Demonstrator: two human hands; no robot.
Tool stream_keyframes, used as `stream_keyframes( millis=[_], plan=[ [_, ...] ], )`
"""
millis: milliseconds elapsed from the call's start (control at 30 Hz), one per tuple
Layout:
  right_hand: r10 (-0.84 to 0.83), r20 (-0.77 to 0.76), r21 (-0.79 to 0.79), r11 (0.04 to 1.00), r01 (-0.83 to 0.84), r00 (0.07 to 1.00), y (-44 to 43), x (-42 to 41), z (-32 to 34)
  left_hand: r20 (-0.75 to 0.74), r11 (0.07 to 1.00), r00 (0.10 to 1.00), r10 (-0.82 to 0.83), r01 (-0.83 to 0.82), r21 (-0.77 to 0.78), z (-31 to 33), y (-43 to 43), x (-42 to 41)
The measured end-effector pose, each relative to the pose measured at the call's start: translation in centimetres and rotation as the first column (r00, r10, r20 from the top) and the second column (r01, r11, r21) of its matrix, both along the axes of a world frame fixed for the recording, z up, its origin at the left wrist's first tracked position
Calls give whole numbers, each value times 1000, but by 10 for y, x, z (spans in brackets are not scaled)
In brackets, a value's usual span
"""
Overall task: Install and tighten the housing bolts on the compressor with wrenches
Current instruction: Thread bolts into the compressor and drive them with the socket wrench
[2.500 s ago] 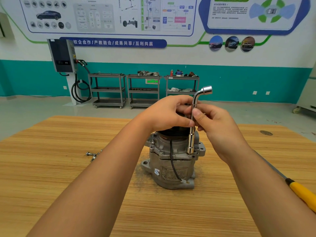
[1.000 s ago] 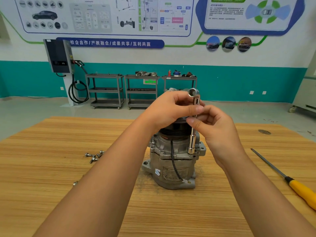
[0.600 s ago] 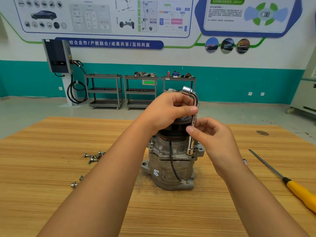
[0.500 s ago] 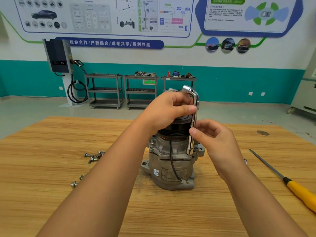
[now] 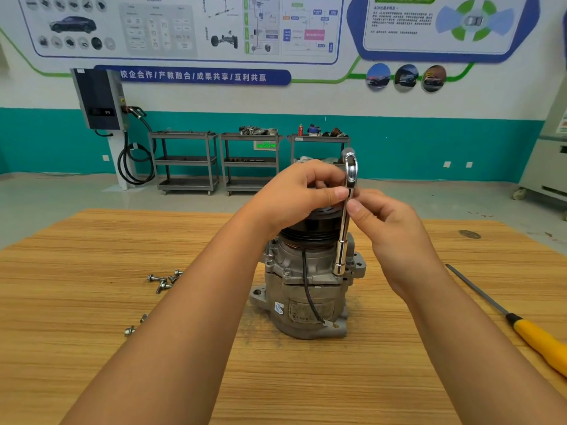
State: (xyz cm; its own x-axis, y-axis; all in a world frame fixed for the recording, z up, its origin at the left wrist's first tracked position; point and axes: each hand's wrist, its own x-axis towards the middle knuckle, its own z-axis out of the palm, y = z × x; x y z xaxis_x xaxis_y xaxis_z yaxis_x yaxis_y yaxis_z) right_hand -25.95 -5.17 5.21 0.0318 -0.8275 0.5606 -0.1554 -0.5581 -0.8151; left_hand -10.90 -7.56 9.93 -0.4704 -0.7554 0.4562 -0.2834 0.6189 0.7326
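A grey metal compressor (image 5: 306, 296) stands upright in the middle of the wooden table (image 5: 92, 348), its black pulley on top. A chrome L-shaped socket wrench (image 5: 343, 240) stands upright on the right side of the housing, its lower socket down on a bolt at the flange. My left hand (image 5: 300, 194) rests over the pulley and pinches the wrench's upper shaft. My right hand (image 5: 386, 228) pinches the shaft from the right, just below. The wrench's bent top arm points away from me. Several loose bolts (image 5: 162, 282) lie on the table to the left.
Two more bolts (image 5: 135, 325) lie nearer on the left. A yellow-handled screwdriver (image 5: 521, 326) lies at the table's right edge. Grey shelf carts (image 5: 248, 161) and a wall charger (image 5: 98, 99) stand far behind.
The wrench's bent top arm has swung round from pointing right, through towards me and left, to pointing away. Both hands stay on the shaft; the socket stays on the same bolt.
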Motion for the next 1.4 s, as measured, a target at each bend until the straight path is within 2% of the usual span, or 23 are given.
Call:
stream_keyframes(
  millis=[67, 167, 300, 567, 667, 800, 1067, 1400],
  plan=[
    [-20, 25, 4, 1000, 20, 1000, 1, 1, -2, -7, 1000, 1000, -18, 18, 21, 0, 0, 1],
    [-81, -20, -28, 996, 80, 997, -1, 2, -5, -29, 1000, 1000, 2, -1, 20, -1, 0, -1],
    [-81, 21, -5, 997, 81, 996, -2, 4, -8, -107, 999, 993, 48, -49, -4, -4, -1, -5],
    [-94, -20, -69, 993, 93, 995, -11, 2, -11, -101, 999, 994, 51, -51, 0, -5, -2, -5],
    [-27, -25, -39, 999, 27, 999, -11, 1, -10, -78, 999, 995, 54, -54, 8, -4, -2, -4],
    [86, 63, 32, 996, -88, 994, -9, -5, -12, -52, 999, 998, 45, -43, 25, -3, -1, -2],
    [82, 62, 32, 996, -84, 995, -7, -3, -16, -51, 997, 998, 30, -26, 77, 0, 3, -1],
    [61, 157, 35, 997, -67, 986, -11, 2, -19, -77, 997, 994, 80, -79, 16, -3, 2, -6]
  ],
)
